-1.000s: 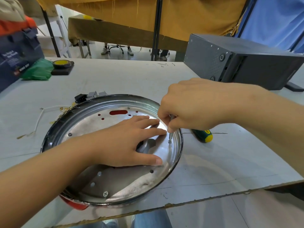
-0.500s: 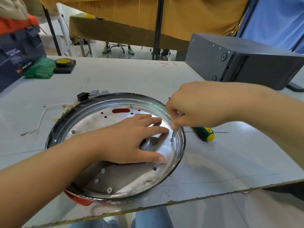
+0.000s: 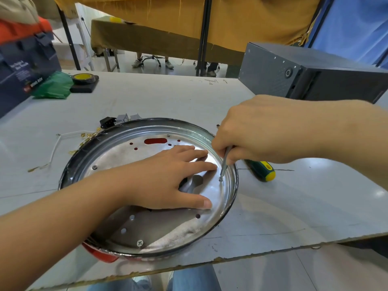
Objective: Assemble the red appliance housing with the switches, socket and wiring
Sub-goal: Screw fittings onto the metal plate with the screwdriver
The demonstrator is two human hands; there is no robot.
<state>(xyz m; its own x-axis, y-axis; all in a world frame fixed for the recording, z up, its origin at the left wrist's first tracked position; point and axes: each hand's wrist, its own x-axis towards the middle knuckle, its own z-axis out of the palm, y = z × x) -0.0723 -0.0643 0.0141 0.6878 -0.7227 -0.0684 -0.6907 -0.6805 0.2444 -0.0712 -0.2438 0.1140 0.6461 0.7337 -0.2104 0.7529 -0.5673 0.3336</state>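
The red appliance housing [image 3: 100, 254] lies bottom-up near the table's [image 3: 168, 97] front edge, its silver base plate [image 3: 159, 227] facing up, placed as it was a second ago. The left hand [image 3: 165, 181] still presses flat, fingers straight, on the plate, while the right hand [image 3: 258, 131] keeps its curled fingers pinching a thin screwdriver shaft [image 3: 224, 162], its tip on a screw [image 3: 220, 179] just inside the right rim. A green-and-yellow screwdriver [image 3: 261, 170] lies just right of the rim, with bare tabletop beyond; a black socket [image 3: 107, 121] and white wire [image 3: 55, 148] sit behind on the left.
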